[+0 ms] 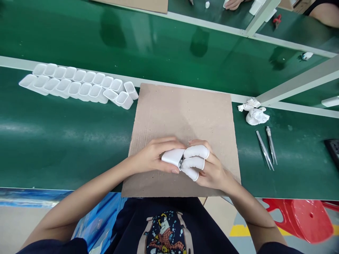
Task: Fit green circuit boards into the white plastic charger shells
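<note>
Dark printed cloth shirt (169, 229) foremost, the left hand (153, 154) clasps a hollow white plastic case (171, 156). The right hand (210, 168) curls at its opening, grip unclear.

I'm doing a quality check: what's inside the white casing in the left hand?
A small dark and greyish sliver shows at the open end of the white casing. White finger covers on the right hand and the casing's own walls hide the rest.
</note>
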Action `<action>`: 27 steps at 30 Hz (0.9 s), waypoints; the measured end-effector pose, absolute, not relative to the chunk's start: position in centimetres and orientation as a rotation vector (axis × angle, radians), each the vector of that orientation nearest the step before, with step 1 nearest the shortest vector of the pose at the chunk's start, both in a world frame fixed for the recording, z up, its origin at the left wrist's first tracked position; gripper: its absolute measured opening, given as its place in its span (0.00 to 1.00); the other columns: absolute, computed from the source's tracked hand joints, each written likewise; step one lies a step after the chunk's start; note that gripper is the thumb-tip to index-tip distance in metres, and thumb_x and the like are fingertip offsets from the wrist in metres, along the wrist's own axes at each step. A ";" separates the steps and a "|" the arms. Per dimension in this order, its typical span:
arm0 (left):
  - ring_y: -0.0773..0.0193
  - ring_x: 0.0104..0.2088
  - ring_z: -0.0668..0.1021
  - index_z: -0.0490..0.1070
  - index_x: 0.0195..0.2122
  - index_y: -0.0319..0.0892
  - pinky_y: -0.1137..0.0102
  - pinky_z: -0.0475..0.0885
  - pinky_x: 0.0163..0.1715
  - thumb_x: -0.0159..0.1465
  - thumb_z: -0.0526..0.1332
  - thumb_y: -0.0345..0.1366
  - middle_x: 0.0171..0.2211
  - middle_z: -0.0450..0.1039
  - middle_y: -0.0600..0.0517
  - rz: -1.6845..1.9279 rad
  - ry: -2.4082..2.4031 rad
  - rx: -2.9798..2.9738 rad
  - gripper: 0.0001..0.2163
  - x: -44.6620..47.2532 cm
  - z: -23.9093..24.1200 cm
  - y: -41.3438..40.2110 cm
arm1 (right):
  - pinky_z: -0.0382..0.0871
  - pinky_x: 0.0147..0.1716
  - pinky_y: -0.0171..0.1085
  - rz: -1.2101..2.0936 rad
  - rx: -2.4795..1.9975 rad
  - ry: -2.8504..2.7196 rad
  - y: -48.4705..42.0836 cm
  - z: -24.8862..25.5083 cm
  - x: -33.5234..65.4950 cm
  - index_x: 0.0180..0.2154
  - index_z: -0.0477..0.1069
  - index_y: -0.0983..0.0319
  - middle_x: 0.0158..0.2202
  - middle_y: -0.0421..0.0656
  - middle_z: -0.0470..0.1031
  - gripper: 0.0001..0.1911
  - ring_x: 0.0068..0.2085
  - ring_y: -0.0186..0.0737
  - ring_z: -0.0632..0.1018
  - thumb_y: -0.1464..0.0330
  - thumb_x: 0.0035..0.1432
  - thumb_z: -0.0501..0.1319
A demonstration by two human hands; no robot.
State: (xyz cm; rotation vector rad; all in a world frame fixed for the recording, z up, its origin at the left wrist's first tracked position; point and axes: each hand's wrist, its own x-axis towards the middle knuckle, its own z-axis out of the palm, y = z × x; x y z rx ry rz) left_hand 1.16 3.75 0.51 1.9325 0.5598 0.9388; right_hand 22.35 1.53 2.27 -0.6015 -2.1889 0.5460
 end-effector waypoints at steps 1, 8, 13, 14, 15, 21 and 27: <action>0.63 0.34 0.75 0.73 0.48 0.38 0.71 0.71 0.33 0.62 0.62 0.55 0.35 0.75 0.46 0.943 0.561 1.927 0.24 1.1 0.5 3.7 | 0.73 0.46 0.47 0.565 -0.612 -2.178 1.5 2.3 22.3 0.41 0.69 0.60 0.39 0.44 0.68 0.06 0.44 0.43 0.71 0.75 0.62 0.61; 0.64 0.31 0.74 0.73 0.49 0.38 0.72 0.69 0.30 0.62 0.62 0.56 0.33 0.73 0.48 0.971 0.577 1.871 0.25 0.9 0.7 3.7 | 0.76 0.45 0.45 0.466 -0.715 -2.120 1.6 2.9 22.5 0.46 0.67 0.60 0.43 0.45 0.68 0.10 0.45 0.42 0.73 0.69 0.62 0.63; 0.64 0.33 0.75 0.73 0.50 0.37 0.72 0.70 0.33 0.62 0.61 0.55 0.36 0.74 0.46 0.963 0.589 1.843 0.26 1.0 0.6 3.6 | 0.77 0.49 0.50 0.016 -0.641 -2.250 1.3 2.1 22.8 0.44 0.70 0.64 0.44 0.48 0.69 0.08 0.46 0.45 0.72 0.71 0.62 0.62; 0.64 0.34 0.75 0.73 0.51 0.37 0.71 0.70 0.34 0.63 0.61 0.55 0.37 0.75 0.46 0.971 0.604 1.839 0.26 1.0 0.4 3.6 | 0.77 0.48 0.51 -0.061 -0.628 -2.270 1.1 1.9 22.8 0.42 0.70 0.64 0.44 0.48 0.69 0.06 0.45 0.46 0.72 0.72 0.62 0.60; 0.64 0.34 0.75 0.73 0.51 0.38 0.71 0.70 0.34 0.63 0.61 0.55 0.37 0.74 0.46 0.978 0.625 1.837 0.26 1.0 0.3 3.6 | 0.78 0.47 0.52 -0.128 -0.621 -2.282 1.0 1.7 22.7 0.41 0.71 0.65 0.44 0.49 0.69 0.05 0.45 0.47 0.72 0.74 0.62 0.59; 0.63 0.35 0.75 0.73 0.52 0.40 0.70 0.70 0.35 0.65 0.58 0.55 0.38 0.74 0.46 0.959 0.728 1.816 0.25 1.5 -0.4 3.4 | 0.80 0.45 0.52 -0.178 -0.656 -2.243 0.8 1.0 22.2 0.37 0.70 0.64 0.42 0.49 0.70 0.05 0.43 0.46 0.73 0.78 0.60 0.58; 0.61 0.37 0.77 0.74 0.53 0.42 0.68 0.72 0.36 0.60 0.61 0.59 0.39 0.76 0.45 0.981 0.585 1.672 0.29 1.7 0.2 3.3 | 0.77 0.50 0.49 0.098 -0.729 -2.126 1.5 1.8 22.8 0.46 0.68 0.61 0.43 0.46 0.71 0.09 0.43 0.40 0.76 0.68 0.64 0.62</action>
